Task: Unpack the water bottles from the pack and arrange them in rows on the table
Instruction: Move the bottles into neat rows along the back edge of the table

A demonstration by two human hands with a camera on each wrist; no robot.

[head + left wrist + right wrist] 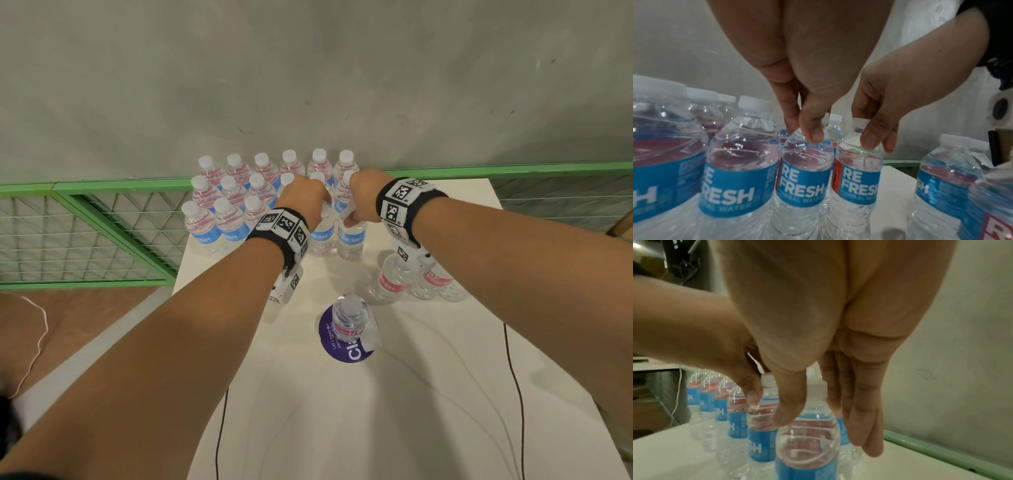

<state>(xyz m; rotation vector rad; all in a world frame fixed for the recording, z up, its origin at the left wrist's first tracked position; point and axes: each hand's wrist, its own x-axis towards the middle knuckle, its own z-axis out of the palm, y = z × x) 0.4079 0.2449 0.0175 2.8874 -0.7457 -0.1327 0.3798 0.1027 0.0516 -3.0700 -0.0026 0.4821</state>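
The left hand (301, 198) reaches down over the front row of water bottles (236, 192) on the white tabletop (342, 411); its fingers (813, 129) are curled around the neck of one bottle (804, 175) and its cap is hidden under them. The right hand (363, 198) holds the next bottle (857, 181), just beside the first one; its thumb and fingers (789, 402) pinch the neck under the white cap. Both held bottles stand upright with blue labels toward the person. Behind them, toward the grey wall (308, 68), stand two full rows of upright bottles; the front row is filled on the left side of the held pair. Nearer to the person than the held pair, a few bottles with red labels (394, 277) stand on the right; one single bottle (351, 317) stands on a purple round sticker (330, 346).
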